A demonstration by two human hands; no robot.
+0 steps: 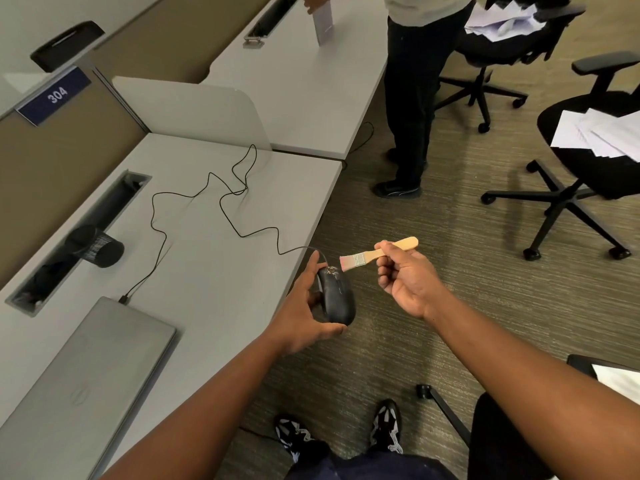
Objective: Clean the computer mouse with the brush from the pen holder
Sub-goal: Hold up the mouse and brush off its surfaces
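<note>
Grip: left hand (304, 313) cradles the black corded computer mouse (337, 296) off the grey counter (214, 258) edge above carpet, right hand (403, 277) pinches the wooden-handled flat brush (377, 255) beside its front; risk: loose hold or taut cable drops mouse.

I see a grey desk (214, 258) filling the left of frame. On it: closed laptop (90, 368) lower left, black mesh pen holder (98, 247) tipped on its side at mid left, thin black cable (221, 209) looping across the middle to the laptop's back edge.
</note>
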